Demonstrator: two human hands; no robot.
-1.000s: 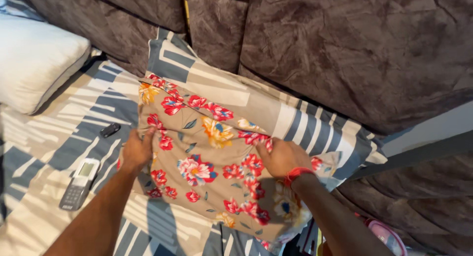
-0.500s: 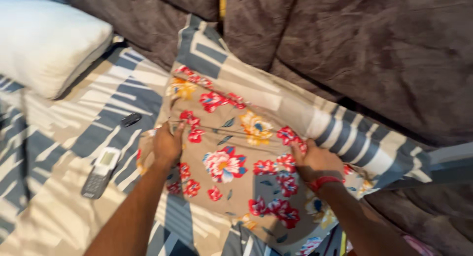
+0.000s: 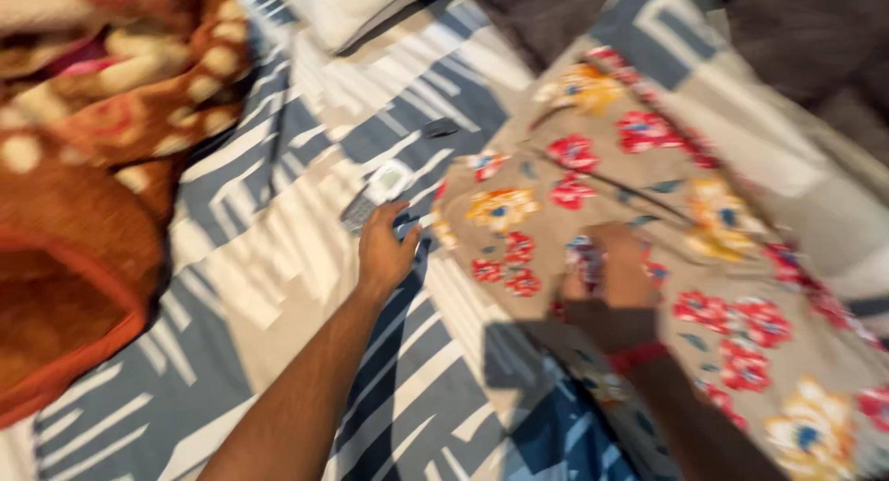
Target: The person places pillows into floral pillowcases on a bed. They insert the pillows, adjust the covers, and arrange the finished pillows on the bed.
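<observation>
Landmark: floral pillow, tan with red and yellow flowers, lying on the striped bedsheet.
Left hand: just beside the pillow's near-left corner, palm down over the sheet, fingers loosely curved; the fingertips reach the lower end of the handset. Whether they close on it cannot be told through the motion blur.
Handset: a light-coloured device with a small screen and keypad, flat on the sheet just left of the pillow's corner.
Right hand: resting on the pillow's near edge, fingers curled and bunching a fold of the floral cover; a red band sits on the wrist.
Small dark object: on the sheet, beyond the handset and near the pillow's far-left side; too blurred to identify.
White pillow: at the top edge, well apart from the floral pillow, to its far left.
Brown patterned blanket: heaped far left of the pillow, with an orange border.
</observation>
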